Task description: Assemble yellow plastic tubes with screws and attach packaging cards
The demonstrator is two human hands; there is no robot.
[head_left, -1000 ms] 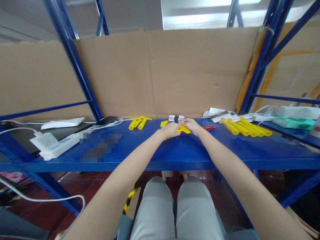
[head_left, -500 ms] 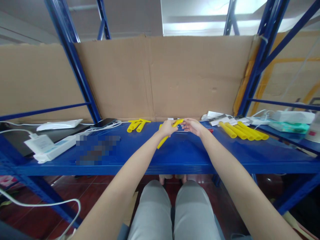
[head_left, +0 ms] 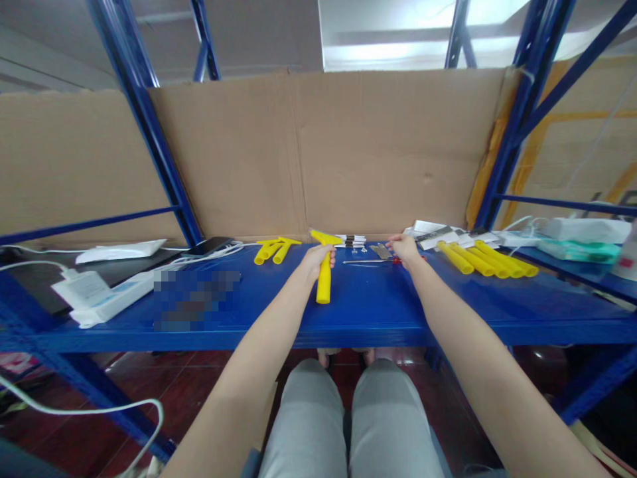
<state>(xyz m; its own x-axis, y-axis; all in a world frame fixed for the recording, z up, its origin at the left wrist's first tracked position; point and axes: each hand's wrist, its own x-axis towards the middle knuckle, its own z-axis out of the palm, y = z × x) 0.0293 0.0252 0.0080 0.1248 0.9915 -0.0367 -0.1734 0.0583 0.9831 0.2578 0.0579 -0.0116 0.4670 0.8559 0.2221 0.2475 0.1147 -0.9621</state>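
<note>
My left hand (head_left: 318, 260) is closed around a yellow T-shaped handle (head_left: 324, 282), held with its thick round grip toward me and its crossbar away. My right hand (head_left: 405, 249) is over the table at the centre right, fingers bent together; anything between them is too small to make out. Just left of its fingertips lie flat metal plates (head_left: 381, 251). A screwdriver (head_left: 368, 261) lies below them, its red handle partly hidden behind my right hand. Small screws (head_left: 363, 249) and black-and-white packets (head_left: 352, 239) lie between my hands.
Several yellow handles (head_left: 490, 260) lie at right beside paper packets (head_left: 438, 236). More yellow T-shaped handles (head_left: 281, 252) lie left of centre. A power strip (head_left: 112, 299) with cables and a dark phone (head_left: 213, 245) are at left. Cardboard (head_left: 358, 153) walls the back; blue posts (head_left: 512, 133) flank it.
My right hand has left the yellow handle and moved right, beside the metal plates. My left hand has shifted left and turned the handle so that its grip points toward me.
</note>
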